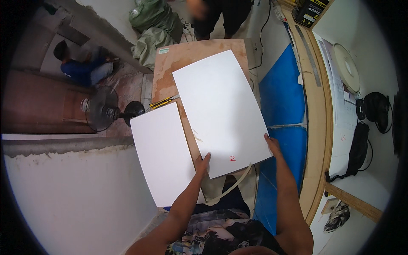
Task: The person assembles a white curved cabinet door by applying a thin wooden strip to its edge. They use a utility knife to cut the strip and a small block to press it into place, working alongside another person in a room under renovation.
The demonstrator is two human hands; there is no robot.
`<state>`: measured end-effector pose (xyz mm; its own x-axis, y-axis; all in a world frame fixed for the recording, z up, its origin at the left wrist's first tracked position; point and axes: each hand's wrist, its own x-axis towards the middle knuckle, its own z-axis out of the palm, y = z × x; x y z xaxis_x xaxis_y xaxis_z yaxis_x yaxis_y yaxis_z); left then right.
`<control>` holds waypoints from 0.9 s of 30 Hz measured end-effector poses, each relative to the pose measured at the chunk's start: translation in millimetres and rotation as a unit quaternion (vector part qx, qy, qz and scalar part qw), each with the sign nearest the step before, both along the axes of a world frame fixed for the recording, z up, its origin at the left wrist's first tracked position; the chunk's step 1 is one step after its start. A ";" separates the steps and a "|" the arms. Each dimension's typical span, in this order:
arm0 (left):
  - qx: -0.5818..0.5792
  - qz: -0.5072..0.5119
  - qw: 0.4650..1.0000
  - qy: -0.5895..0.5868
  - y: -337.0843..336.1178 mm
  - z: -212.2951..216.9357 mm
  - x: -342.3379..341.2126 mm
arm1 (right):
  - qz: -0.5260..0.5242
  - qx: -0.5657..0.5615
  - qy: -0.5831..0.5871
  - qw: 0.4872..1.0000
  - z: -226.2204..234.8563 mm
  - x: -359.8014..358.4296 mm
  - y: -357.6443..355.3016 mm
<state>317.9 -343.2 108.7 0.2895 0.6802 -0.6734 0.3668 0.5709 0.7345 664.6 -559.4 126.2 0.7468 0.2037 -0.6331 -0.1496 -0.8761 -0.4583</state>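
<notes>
A large white rectangular panel (225, 110) lies tilted across the wooden worktable (163, 80) in front of me, with a red handwritten mark near its close edge. My left hand (202, 164) is closed on its near left corner, thumb on the top face. At the near right corner, my right hand (273, 145) grips the side edge, thumb up; the fingers beneath are hidden. From the near edge hangs a narrow cream strip (231, 187), curving down toward my lap. To the left lies a second, smaller white panel (163, 153), just beside my left hand. A yellow utility knife (163, 102) sits past its far end.
Someone in dark trousers (214, 17) stands beyond the table. At the far left a person in a blue top (83, 70) sits low, near a black fan (104, 110). Blue sheets (282, 89) and a wooden ledge (316, 127) run along the right. Sacks (155, 42) lie behind.
</notes>
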 end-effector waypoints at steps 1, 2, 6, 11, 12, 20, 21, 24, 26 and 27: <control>0.002 0.007 1.000 -0.006 0.0 0.0 0.4 | 0.008 0.005 0.003 1.000 -0.8 1.2 -0.3; 0.005 0.014 1.000 -0.012 0.1 0.0 0.6 | 0.005 0.013 0.010 1.000 -1.4 1.9 -1.2; 0.034 -0.020 0.999 0.027 -0.7 12.5 5.8 | 0.014 0.019 0.015 1.000 1.0 3.1 -1.8; 0.082 -0.045 0.991 0.094 -1.7 17.4 4.3 | 0.038 0.022 0.026 0.999 13.3 -0.1 5.6; 0.089 -0.050 0.990 0.101 -2.2 15.5 5.3 | 0.034 0.025 0.008 0.999 10.6 -0.2 4.1; 0.094 -0.061 0.988 0.104 -2.8 29.5 10.5 | 0.034 -0.004 -0.075 0.997 4.6 -8.5 4.3; 0.083 -0.055 0.989 0.112 -2.7 34.0 14.3 | 0.033 -0.005 -0.095 0.995 3.3 -8.8 2.2; 0.069 -0.030 0.990 0.121 -3.4 40.2 18.9 | 0.022 -0.022 -0.043 0.999 11.0 -4.5 1.9; 0.089 -0.007 0.990 0.106 -5.1 28.6 14.8 | 0.016 -0.021 -0.017 1.000 24.5 -8.1 10.5; 0.085 0.000 0.991 0.104 -5.5 31.3 17.7 | 0.010 -0.016 -0.028 0.999 27.8 -10.7 11.4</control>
<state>335.6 -348.7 140.0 0.1564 0.7893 -0.5938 0.5209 0.4448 0.7285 653.8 -548.0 154.0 0.7773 0.1993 -0.5968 -0.1061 -0.8934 -0.4365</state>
